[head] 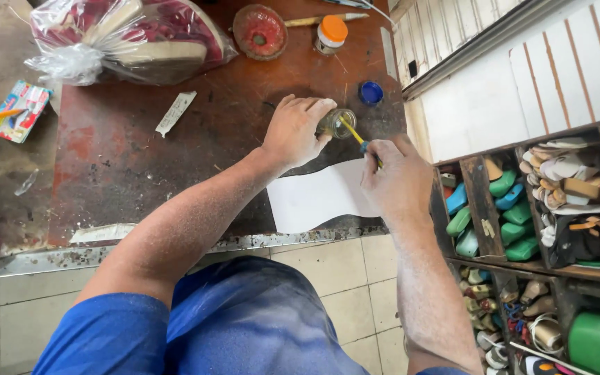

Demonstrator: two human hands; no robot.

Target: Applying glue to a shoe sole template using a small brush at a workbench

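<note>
On the worn, rust-brown bench, the left hand is wrapped around a small clear glass jar standing upright, its grip closed on the jar's side with the fingers curled over the near wall. The right hand sits just to the right of the jar, its grip pinched shut on a thin yellow-handled brush whose shaft slants up and left so that the tip dips into the jar's open mouth. Below both hands lies a white sheet of cut material with a curved upper edge, flat on the bench near its front rim; the right hand hovers above the sheet's right end. Just beyond the jar rests a small round blue lid. Further back stand a small jar with an orange cap and a round red dish, near each other, and at the far left corner a clear plastic bag holding dark red and cream pieces. A strip of white paper lies apart on the bench's middle. To the right, a wooden rack of compartments holds green and blue shoe forms.
</note>
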